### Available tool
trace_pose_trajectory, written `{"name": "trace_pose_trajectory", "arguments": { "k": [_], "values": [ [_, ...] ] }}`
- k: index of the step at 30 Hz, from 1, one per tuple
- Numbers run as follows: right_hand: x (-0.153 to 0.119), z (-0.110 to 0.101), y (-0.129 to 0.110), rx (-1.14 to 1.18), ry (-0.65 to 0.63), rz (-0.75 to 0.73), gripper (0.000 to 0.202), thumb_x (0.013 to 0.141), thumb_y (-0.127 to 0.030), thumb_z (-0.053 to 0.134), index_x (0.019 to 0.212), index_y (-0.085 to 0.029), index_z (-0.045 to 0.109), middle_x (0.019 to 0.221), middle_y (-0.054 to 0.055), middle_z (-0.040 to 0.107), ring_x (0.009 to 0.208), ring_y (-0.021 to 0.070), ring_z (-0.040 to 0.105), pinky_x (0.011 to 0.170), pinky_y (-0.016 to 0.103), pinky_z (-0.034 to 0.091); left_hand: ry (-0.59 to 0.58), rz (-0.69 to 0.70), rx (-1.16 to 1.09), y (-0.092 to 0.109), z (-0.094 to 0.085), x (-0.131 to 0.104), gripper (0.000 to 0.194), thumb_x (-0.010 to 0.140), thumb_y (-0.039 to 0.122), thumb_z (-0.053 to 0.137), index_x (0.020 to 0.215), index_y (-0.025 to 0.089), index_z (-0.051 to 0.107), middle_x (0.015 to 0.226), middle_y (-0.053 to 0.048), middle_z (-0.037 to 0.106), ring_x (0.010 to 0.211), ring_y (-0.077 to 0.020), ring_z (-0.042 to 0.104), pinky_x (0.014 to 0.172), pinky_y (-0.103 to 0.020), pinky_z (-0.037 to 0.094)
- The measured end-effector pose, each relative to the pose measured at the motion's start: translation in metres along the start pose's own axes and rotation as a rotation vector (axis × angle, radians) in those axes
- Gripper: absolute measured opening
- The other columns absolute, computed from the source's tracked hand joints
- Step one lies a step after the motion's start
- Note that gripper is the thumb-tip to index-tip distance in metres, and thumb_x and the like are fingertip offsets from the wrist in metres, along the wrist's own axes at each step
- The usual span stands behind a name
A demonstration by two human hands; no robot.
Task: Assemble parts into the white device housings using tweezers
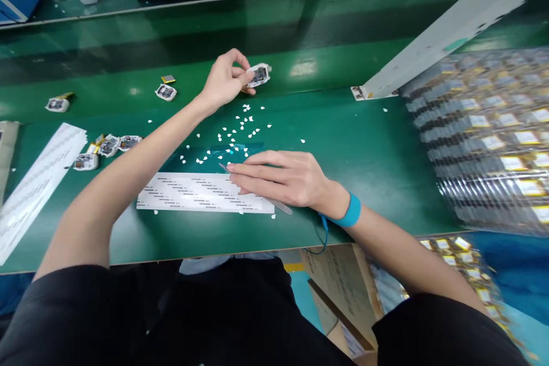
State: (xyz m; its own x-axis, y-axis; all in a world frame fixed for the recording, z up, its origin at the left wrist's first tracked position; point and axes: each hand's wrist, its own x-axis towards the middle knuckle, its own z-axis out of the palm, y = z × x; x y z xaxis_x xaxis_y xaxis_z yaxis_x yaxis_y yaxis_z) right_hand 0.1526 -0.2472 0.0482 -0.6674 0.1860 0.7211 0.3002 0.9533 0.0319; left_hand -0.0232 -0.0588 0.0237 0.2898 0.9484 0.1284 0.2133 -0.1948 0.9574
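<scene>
My left hand [226, 79] is closed, pinching a small white device housing [259, 75] with an exposed circuit board, above the back of the green work surface. My right hand [285, 178] lies low over a white printed sheet [184, 191], fingers stretched together. Thin metal tweezers [282, 206] pass beneath that hand; their tip shows by the fingertips and their rear end near the wrist side. How the thumb grips them is mostly hidden. Many small white pieces [232, 140] are scattered between the hands, some on a transparent blue-green film [201, 163].
Several similar housings [108, 146] with batteries lie at left, beside more printed sheets [40, 183]. Two housings, one here [166, 92], sit farther back. Stacked clear trays [484, 137] of batteries and a slanted white post [433, 34] stand right. A blue wrist strap [352, 210] trails a cord.
</scene>
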Motion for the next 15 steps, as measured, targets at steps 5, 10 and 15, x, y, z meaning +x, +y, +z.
{"name": "trace_pose_trajectory", "arguments": {
  "k": [5, 10, 15],
  "values": [
    [0.004, -0.02, -0.011, 0.14, 0.115, 0.071, 0.026, 0.114, -0.03, 0.059, 0.116, -0.011, 0.076, 0.119, 0.012, 0.083, 0.109, 0.019, 0.082, 0.093, 0.031, 0.072, 0.014, -0.145, -0.278, 0.047, -0.019, -0.128, 0.029, 0.095, 0.037, 0.074, 0.097, 0.025, 0.048, 0.089, -0.003, 0.08, 0.063, -0.0166, 0.075, 0.069, -0.033, 0.063],
    [0.003, -0.016, -0.013, 0.15, 0.15, 0.193, 0.024, 0.113, -0.026, 0.059, 0.131, -0.016, 0.073, 0.122, 0.011, 0.082, 0.111, 0.024, 0.082, 0.091, 0.036, 0.074, -0.022, -0.156, -0.231, 0.066, -0.015, -0.208, 0.029, 0.101, 0.04, 0.072, 0.124, 0.023, 0.067, 0.071, 0.002, 0.078, 0.054, -0.018, 0.074, 0.055, -0.03, 0.06],
    [-0.003, 0.006, -0.013, 0.102, 0.242, 0.244, 0.021, 0.11, -0.022, 0.065, 0.127, -0.016, 0.076, 0.112, 0.005, 0.085, 0.109, 0.0224, 0.083, 0.091, 0.029, 0.073, 0.054, -0.037, -0.176, 0.058, -0.009, -0.223, 0.026, 0.102, 0.032, 0.073, 0.126, 0.022, 0.077, 0.084, 0.0, 0.081, 0.057, -0.0164, 0.076, 0.054, -0.028, 0.06]
  ]
}}
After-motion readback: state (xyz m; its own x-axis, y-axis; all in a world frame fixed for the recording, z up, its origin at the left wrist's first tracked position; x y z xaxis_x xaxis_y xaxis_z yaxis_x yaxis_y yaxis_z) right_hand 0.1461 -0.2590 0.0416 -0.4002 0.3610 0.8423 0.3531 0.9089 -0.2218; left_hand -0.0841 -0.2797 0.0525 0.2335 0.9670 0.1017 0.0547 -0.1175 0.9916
